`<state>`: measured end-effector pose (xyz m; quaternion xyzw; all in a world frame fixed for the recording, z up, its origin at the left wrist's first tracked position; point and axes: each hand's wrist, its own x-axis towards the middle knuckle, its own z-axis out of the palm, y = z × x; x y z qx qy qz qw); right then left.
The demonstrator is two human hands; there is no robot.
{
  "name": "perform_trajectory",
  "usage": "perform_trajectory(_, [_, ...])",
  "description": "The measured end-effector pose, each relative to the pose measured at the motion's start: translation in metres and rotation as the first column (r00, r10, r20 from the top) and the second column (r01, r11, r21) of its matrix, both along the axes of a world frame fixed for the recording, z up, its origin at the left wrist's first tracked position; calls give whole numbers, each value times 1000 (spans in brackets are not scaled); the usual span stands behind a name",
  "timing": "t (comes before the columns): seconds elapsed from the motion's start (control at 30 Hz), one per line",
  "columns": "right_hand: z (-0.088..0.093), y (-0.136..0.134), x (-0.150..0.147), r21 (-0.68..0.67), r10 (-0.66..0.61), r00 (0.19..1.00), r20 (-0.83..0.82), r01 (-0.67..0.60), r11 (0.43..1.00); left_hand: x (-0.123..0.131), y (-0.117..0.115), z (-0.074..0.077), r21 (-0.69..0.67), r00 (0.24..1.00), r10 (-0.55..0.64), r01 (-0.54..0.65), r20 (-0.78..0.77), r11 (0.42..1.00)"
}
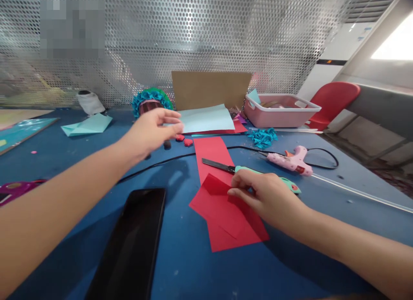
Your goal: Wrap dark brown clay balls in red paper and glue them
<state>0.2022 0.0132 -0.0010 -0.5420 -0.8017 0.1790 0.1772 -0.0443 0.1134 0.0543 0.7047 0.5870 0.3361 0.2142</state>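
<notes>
The red paper point(226, 214) lies flat on the table point(180, 265), directly under the right hand point(267, 196). It is in layers: a long strip with a smaller folded piece across it. The long axis of the strip runs away from the person. Its far end is well beyond the right grip and the near end is just below it.

The right grip has bent fingers, and the fingertips point(232, 190) touch the right edge of the folded piece. I cannot tell if it pinches this edge or only presses it down, because the thumb is hidden.

Just beyond the right grip lies a knife point(219, 165). Its blade points to the left of the grip, across the strip, and its green handle passes behind the knuckles.

The right hand is clearly the nearer one to the paper. The left hand point(151, 132) hangs above the table, well apart from the paper, up and to the left. Its fingers and thumb are drawn together, and nothing shows between them. Just to the right of the left grip and a little lower lie small red pieces point(184, 140), and beyond them a light blue sheet point(206, 118).

To the right of the knife is a pink glue gun point(290, 160). A black phone point(132, 244) lies to the left of the paper, near the person.
</notes>
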Motion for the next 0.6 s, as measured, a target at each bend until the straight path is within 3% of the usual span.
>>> perform_trajectory(0.03, [-1,-1,0,21,8,1000,23,-8,1000,11,-16,-4,-35,994,-59,63,94,997])
perform_trajectory(0.1, [-2,-3,-1,70,33,998,46,-36,997,30,-45,-14,-158,847,-161,275,507,948])
perform_trajectory(0.2, [-4,-6,-2,196,86,996,7,-86,977,46,-74,-31,-194,680,-156,410,717,891])
perform_trajectory(0.27, [-3,-6,-3,210,99,994,-54,-86,974,48,-82,-41,-156,612,-143,408,777,900])
perform_trajectory(0.37, [1,-3,-3,-4,11,978,-210,-12,1000,46,-83,-52,7,542,-165,282,824,959])
perform_trajectory(0.47, [2,4,0,-265,-193,863,-467,71,962,42,-78,-58,142,561,-215,171,799,975])
perform_trajectory(0.6, [-1,10,1,-425,-361,584,-727,30,905,41,-73,-63,255,760,-342,236,552,938])
